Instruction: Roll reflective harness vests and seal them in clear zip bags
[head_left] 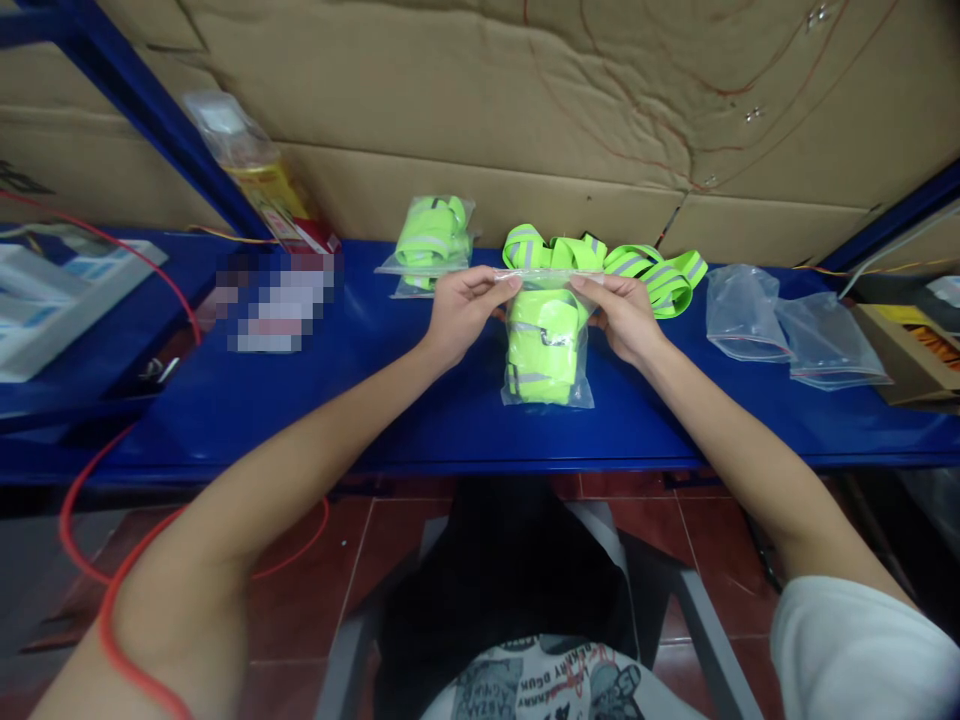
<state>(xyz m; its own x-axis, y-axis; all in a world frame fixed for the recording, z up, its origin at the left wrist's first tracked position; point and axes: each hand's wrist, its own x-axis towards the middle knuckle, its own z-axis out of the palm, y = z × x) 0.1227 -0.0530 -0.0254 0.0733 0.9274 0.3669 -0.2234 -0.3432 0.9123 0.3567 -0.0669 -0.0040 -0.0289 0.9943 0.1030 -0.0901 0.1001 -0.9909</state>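
Both hands pinch the top edge of a clear plastic zip bag (547,350), with folded neon-green reflective straps inside it. My left hand (469,312) grips the bag's upper left corner between thumb and fingers. At the upper right corner, my right hand (622,310) holds it the same way. The bag hangs or rests above the blue table; I cannot tell if its bottom touches. Just beyond the hands lie loose neon-green straps (660,280) with silver stripes. To the left sit bagged green straps (433,240), apparently in more than one bag.
Flat clear bags (832,340) lie on the blue table (390,420) at right, beside a cardboard box (907,350). A wrapped bottle (247,160) stands at back left, near a white tray (75,300). A red hose (112,630) loops by my left arm. Cardboard lines the back.
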